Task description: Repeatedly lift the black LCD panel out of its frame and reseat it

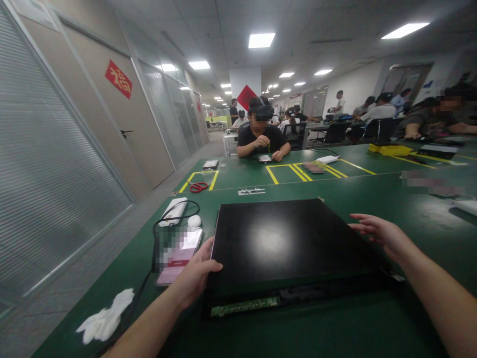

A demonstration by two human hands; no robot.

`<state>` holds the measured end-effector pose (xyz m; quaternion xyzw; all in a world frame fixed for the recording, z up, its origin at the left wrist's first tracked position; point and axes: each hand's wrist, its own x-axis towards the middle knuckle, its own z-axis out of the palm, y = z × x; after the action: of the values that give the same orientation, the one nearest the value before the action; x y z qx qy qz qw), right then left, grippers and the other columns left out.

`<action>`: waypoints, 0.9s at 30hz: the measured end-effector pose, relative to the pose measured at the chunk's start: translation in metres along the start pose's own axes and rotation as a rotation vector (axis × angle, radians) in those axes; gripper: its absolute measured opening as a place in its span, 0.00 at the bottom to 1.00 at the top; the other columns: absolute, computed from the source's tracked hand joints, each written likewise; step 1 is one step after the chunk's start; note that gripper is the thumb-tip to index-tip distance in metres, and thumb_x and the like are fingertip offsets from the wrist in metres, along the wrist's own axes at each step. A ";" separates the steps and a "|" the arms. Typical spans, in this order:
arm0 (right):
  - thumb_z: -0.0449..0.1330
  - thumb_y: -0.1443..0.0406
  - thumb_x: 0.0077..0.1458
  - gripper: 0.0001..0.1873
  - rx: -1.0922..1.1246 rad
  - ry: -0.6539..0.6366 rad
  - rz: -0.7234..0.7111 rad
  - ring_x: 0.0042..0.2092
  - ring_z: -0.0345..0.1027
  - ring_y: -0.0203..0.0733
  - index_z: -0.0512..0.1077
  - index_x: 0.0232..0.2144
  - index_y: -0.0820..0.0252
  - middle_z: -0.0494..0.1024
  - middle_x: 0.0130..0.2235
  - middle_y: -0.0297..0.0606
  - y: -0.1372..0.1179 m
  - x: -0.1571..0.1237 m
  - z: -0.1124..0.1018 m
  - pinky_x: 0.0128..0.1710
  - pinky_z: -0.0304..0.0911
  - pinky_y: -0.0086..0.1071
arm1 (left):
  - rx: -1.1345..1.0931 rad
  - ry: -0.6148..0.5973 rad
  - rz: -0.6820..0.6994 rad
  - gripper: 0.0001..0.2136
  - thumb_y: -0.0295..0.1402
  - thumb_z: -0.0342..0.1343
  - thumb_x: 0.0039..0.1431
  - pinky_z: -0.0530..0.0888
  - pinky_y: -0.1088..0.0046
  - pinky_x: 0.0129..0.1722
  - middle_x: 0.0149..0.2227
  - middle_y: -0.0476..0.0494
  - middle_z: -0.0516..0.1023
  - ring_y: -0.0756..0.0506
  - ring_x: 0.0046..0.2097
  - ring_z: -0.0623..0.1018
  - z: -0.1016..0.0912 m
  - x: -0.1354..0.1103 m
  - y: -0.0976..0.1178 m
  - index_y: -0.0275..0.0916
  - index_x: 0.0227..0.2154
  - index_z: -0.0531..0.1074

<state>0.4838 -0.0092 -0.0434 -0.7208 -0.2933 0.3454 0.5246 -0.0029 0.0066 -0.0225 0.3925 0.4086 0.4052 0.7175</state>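
Note:
A large flat black panel (286,243) lies on the green table (335,328) right in front of me, with a green circuit strip (244,307) exposed along its near edge. My left hand (196,272) rests against the panel's left edge, thumb on top, fingers curled at the side. On the far right my right hand (380,232) hovers just off the panel's right edge, its fingers stretched out and apart, holding nothing.
A phone (179,253), a white power bank (172,211) with a black cable and a small white case (194,221) lie left of the panel. White gloves (106,318) sit near the table's left edge. Red scissors (198,187) lie farther off. A person (263,139) works opposite.

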 end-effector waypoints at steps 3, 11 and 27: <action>0.62 0.60 0.44 0.15 -0.005 -0.007 -0.010 0.28 0.71 0.42 0.79 0.38 0.52 0.85 0.34 0.43 0.003 0.003 -0.001 0.21 0.58 0.32 | -0.001 0.007 -0.011 0.39 0.19 0.62 0.38 0.74 0.59 0.54 0.54 0.39 0.81 0.33 0.57 0.78 0.000 0.000 -0.001 0.41 0.60 0.67; 0.63 0.61 0.42 0.13 -0.001 0.017 -0.005 0.28 0.72 0.42 0.79 0.34 0.52 0.85 0.32 0.43 0.001 -0.002 0.005 0.21 0.57 0.31 | 0.036 0.025 -0.038 0.41 0.20 0.62 0.37 0.73 0.59 0.55 0.55 0.40 0.81 0.33 0.57 0.78 0.004 -0.001 0.002 0.41 0.61 0.65; 0.63 0.60 0.39 0.11 -0.232 0.074 -0.164 0.37 0.74 0.48 0.80 0.28 0.54 0.82 0.29 0.41 -0.001 -0.009 0.014 0.34 0.64 0.37 | 0.074 0.039 -0.048 0.40 0.20 0.59 0.38 0.74 0.63 0.48 0.52 0.41 0.82 0.35 0.54 0.80 0.004 -0.001 0.000 0.42 0.60 0.63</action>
<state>0.4672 -0.0078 -0.0436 -0.7625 -0.3693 0.2383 0.4747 0.0002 0.0053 -0.0209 0.4007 0.4467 0.3801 0.7039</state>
